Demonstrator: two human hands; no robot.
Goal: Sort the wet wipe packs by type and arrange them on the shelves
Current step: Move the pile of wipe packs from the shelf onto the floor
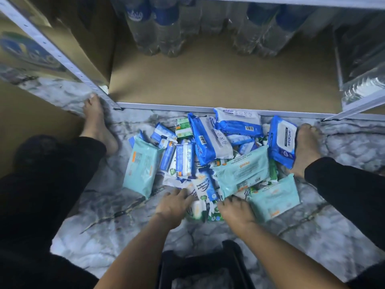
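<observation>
The small white-and-blue plastic wipe pack (pixel 205 187) lies lengthwise, pointing away from the person, with the left hand (pixel 174 206) nearest, its fingers (pixel 184 195) spread flat; whether the right hand (pixel 235 210) is gripping anything can't be told.

left hand (pixel 173 207), right hand (pixel 235 211) fingertips buried in wipe pile (pixel 208 147); water bottles (pixel 158 38) blurred

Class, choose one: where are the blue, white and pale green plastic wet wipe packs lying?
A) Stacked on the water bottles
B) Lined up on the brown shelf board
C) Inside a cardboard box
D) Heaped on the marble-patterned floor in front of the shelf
D: the blue, white and pale green plastic wet wipe packs lie in a loose heap on the marble-patterned floor, in front of the brown shelf board.
</observation>
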